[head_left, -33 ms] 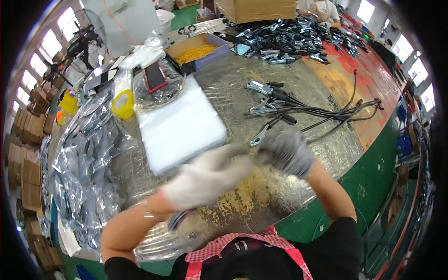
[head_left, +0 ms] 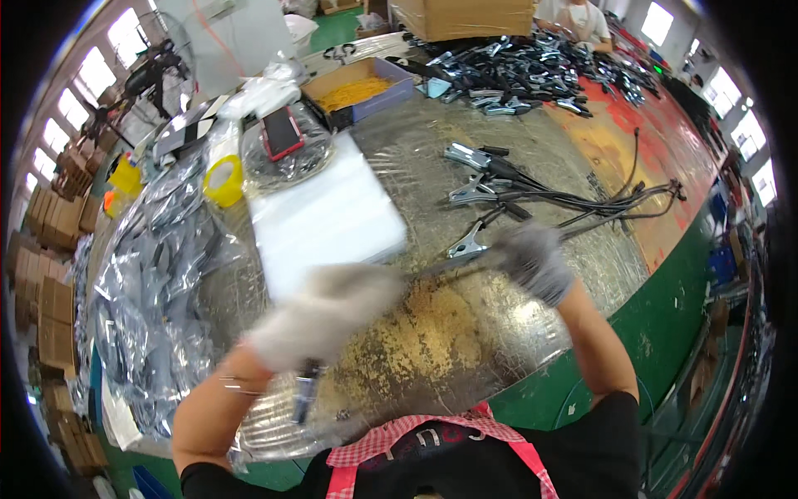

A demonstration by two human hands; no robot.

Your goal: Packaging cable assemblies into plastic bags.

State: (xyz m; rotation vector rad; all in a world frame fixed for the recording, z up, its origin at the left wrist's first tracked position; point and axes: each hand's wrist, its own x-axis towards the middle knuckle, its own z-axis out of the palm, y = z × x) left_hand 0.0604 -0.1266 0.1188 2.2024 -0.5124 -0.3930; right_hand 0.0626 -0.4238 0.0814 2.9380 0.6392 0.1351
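Note:
A dark cable (head_left: 449, 267) stretches between my two gloved hands over the worn tabletop. My left hand (head_left: 332, 312), in a whitish glove and smeared by motion, is closed round the cable's left end. Below that wrist hangs a dark clamp (head_left: 306, 391), blurred; whether it belongs to this cable I cannot tell. My right hand (head_left: 536, 262), in a grey glove, closes on the cable's other part. Close to its fingers lies a metal clamp (head_left: 467, 241) with black handles. Two more clamps (head_left: 472, 191) with black cables (head_left: 582, 198) lie beyond it.
A stack of white sheets (head_left: 324, 216) lies beside my left hand. Plastic bags (head_left: 158, 308) cover the left side, near yellow tape (head_left: 223, 181) and a phone (head_left: 283, 133). Farther back are a box of yellow pieces (head_left: 399, 83), a clamp pile (head_left: 532, 75) and another person (head_left: 578, 23).
My left hand has moved left and my right hand slightly up and right. Their gap has widened, showing the cable between them. The dark clamp below the left wrist shows more.

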